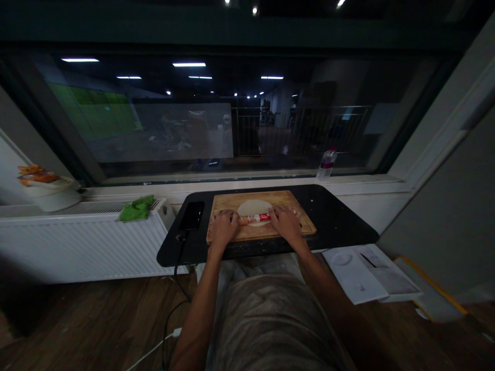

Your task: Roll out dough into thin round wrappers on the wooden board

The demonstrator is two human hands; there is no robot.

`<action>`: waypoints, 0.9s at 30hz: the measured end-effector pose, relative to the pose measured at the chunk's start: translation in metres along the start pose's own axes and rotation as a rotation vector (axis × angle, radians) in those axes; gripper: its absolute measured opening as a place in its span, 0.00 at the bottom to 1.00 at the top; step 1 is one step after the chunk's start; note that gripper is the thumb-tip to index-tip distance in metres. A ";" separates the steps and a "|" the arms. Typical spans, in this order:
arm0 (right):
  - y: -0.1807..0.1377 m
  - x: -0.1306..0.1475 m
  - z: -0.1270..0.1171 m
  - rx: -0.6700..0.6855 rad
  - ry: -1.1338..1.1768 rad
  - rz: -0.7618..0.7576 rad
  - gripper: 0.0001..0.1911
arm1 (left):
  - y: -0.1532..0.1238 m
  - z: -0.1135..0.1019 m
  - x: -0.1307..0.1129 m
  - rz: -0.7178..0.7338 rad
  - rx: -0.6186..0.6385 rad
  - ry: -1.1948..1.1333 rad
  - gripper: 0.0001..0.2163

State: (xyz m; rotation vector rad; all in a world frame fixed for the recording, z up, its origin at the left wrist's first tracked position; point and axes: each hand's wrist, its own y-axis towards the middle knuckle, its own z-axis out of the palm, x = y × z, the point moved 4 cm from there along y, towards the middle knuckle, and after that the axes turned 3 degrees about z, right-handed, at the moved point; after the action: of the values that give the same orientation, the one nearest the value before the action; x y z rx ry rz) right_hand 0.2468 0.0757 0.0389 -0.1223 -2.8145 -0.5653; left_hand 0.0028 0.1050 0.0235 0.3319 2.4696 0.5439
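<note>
A rolling pin [255, 219] with a red and white label at its middle lies crosswise over a flat round of pale dough [253, 206]. My left hand [225, 226] is closed over the pin's left end, and my right hand [286, 222] over its right end. Both ends of the pin are largely covered by my fingers. Under the dough is a wooden cutting board [266, 195], set on a black tabletop [332, 221]. The dough shows mostly on the far side of the pin.
A dark phone [192, 215] with a cable lies left of the board. On the sill stands a water bottle [327, 164]. A green cloth [136, 208] rests on the radiator [88, 247], near a white pot [52, 193]. Papers [356, 273] lie on a box at lower right.
</note>
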 end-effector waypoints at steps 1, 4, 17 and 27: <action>0.000 0.000 0.000 -0.004 -0.001 0.002 0.26 | 0.000 0.000 0.000 -0.001 0.000 -0.002 0.16; 0.000 -0.001 0.000 -0.013 -0.007 -0.004 0.26 | 0.000 0.001 0.001 -0.004 0.003 0.001 0.17; -0.002 0.001 -0.003 -0.009 0.004 0.004 0.26 | 0.001 0.004 0.004 0.014 0.016 0.016 0.17; -0.004 0.003 -0.007 -0.001 0.024 0.010 0.24 | 0.000 0.001 0.002 0.015 0.027 -0.010 0.18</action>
State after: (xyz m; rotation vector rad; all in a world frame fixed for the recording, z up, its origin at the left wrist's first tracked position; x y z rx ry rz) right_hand 0.2450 0.0695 0.0440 -0.1288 -2.7892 -0.5618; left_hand 0.0018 0.1062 0.0215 0.3628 2.4682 0.5148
